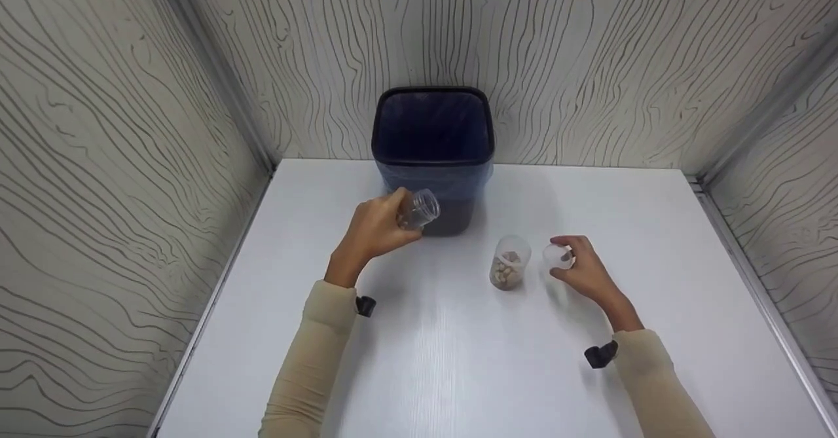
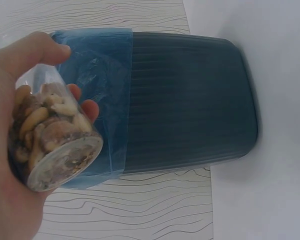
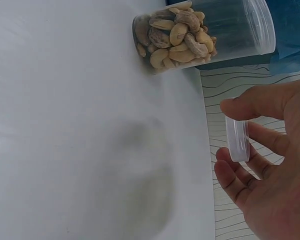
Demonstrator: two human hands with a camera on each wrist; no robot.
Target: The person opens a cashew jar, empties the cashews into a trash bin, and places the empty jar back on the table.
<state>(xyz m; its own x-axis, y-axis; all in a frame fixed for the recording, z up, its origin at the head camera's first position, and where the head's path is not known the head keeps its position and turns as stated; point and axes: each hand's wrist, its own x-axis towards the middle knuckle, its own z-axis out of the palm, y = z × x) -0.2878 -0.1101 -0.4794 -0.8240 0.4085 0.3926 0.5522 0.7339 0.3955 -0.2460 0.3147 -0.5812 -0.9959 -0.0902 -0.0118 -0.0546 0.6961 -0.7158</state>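
Observation:
My left hand (image 1: 376,227) grips a small clear plastic jar (image 1: 421,209), tilted, its open mouth pointing right in the head view. Cashew nuts (image 2: 50,115) fill part of that jar in the left wrist view. Between thumb and fingers, my right hand (image 1: 584,269) pinches a translucent white lid (image 1: 557,256) above the table. Left of the lid, a larger clear jar (image 1: 511,262) stands upright and lidless on the table. Its lower part holds cashews (image 3: 177,37). Neither hand touches this larger jar.
A dark blue bin (image 1: 433,163) with a blue liner bag (image 2: 97,105) stands at the back, against the patterned wall (image 1: 582,65). Everything rests on a white table (image 1: 419,359). Patterned side walls close off the left and right.

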